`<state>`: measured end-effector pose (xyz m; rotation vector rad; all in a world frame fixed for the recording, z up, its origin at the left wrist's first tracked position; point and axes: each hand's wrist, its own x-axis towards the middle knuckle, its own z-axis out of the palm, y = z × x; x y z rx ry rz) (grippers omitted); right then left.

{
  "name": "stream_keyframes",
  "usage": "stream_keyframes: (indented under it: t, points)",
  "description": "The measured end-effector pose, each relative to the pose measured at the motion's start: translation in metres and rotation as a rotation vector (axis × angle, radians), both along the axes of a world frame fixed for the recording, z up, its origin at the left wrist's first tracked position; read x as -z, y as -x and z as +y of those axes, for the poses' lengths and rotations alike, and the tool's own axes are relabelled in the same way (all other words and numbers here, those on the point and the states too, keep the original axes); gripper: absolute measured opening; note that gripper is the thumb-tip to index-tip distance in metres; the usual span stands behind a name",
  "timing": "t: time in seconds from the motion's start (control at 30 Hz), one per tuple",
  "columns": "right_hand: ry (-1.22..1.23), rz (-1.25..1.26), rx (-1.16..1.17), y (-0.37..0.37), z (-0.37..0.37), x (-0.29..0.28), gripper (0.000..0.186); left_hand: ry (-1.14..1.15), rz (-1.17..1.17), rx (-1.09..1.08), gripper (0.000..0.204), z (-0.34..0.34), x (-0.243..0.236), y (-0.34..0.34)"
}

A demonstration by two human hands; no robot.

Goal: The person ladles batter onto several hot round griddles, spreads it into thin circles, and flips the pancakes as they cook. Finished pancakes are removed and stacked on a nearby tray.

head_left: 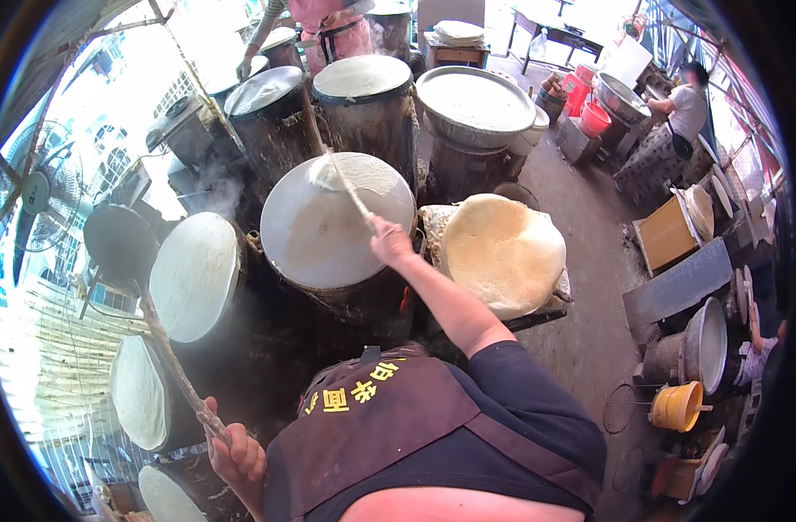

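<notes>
My right hand (391, 243) is closed round a pale wooden stick (349, 186) that slants over a large round griddle (304, 248). White batter (372, 177) covers the griddle's far part; the near part looks bare and greyish. My left hand (238, 456) grips a long rough stick (173, 358). Its upper end reaches a dark round disc (120, 246); whether the two are joined I cannot tell. To the right of the griddle lies a stack of large, round, browned flatbreads (501, 252) on a board.
More round griddles on drums, coated white, stand around: one left (196, 277), one farther down (139, 393), one ahead (363, 76). A wide metal basin (474, 97) sits ahead right. Steam rises at left near a fan (38, 191). People work behind and at right; a yellow bucket (676, 406) lies right.
</notes>
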<state>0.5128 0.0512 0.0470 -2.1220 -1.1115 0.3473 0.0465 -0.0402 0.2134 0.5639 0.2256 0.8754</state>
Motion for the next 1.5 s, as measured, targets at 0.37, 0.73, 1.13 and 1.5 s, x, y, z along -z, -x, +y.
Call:
stream_keyframes:
  t: [0.37, 0.73, 1.13, 1.5]
  points:
    - [0.019, 0.030, -0.008, -0.056, 0.001, -0.004, 0.049, -0.024, 0.040, -0.171, 0.061, -0.017, -0.009, -0.051]
    - [-0.049, 0.044, -0.101, -0.088, 0.015, -0.012, 0.049, -0.082, 0.076, -0.154, 0.064, -0.027, -0.015, -0.067]
    - [-0.104, 0.082, -0.288, -0.110, 0.049, 0.018, 0.048, -0.141, 0.070, -0.091, 0.063, -0.034, -0.017, -0.069]
    - [-0.033, 0.149, -0.532, -0.111, 0.042, -0.003, 0.053, -0.089, 0.111, -0.192, 0.062, -0.052, -0.020, -0.069]
